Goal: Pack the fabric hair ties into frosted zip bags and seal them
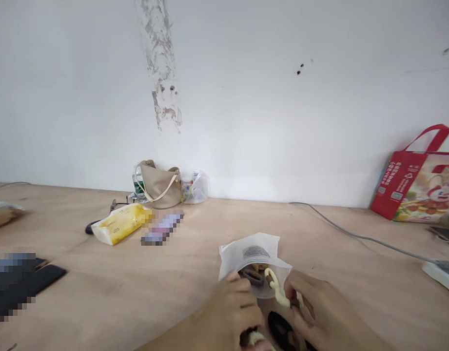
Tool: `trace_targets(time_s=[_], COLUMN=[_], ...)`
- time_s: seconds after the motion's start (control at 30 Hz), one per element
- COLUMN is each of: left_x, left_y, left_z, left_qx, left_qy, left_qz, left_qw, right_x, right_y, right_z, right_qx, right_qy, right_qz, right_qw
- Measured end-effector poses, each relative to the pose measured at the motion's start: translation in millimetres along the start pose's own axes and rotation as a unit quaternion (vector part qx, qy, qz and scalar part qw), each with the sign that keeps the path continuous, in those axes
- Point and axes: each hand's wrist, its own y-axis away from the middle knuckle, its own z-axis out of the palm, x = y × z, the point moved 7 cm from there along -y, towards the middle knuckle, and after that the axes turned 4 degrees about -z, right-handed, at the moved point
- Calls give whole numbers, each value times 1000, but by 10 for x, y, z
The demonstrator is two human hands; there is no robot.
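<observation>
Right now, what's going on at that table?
A person's left hand grips a frosted plastic pouch on a plywood table. The right hand holds a cream twisted band at the pouch's mouth. Dark bands sit inside, and a black ring lies on the table below.

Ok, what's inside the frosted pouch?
A dark coiled band and tan pieces inside the frosted pouch; the left hand covers its lower part, hiding the rest.

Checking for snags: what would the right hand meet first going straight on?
Probably the pale yellow curved piece at the mouth of the translucent plastic pouch, though depth is unclear.
</observation>
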Motion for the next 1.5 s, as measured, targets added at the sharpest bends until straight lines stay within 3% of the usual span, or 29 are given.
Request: trace_targets(time_s=[0.1,0.2,0.3,0.43,0.6,0.77,0.93,1.07,1.2,1.5], left_x=[62,39,41,31,-4,9,9,15,18,-104], left_y=[44,78,103,130,161,170,195,181,104,7], left_z=[146,259,298,338,355,383,423,386,267,-31], left_qx=[-72,-138,-162,-142,-75,-81,-50,-24,-25,62], left_qy=[3,-5,-3,-13,-19,-8,-38,-55,-55,-47], left_qz=[58,28,15,21,25,41,57,58,23,-111], left_qw=[996,990,987,990,997,996,996,997,998,991], right_x=[-15,10,33,-9,-57,-104,-142,-99,-52,-94], right_y=[-32,-38,-37,-41,-45,-66,-90,-79,-86,-107], right_z=[-1,56,115,115,61,19,200,313,309,331], right_qx=[65,126,146,140,144,163,57,-17,-23,-36], right_qy=[-23,-28,-11,31,25,-32,-28,6,17,-45], right_qz=[-6,0,6,-20,-40,-64,-117,-110,-84,-85], right_qw=[998,992,989,990,989,984,991,994,996,995])
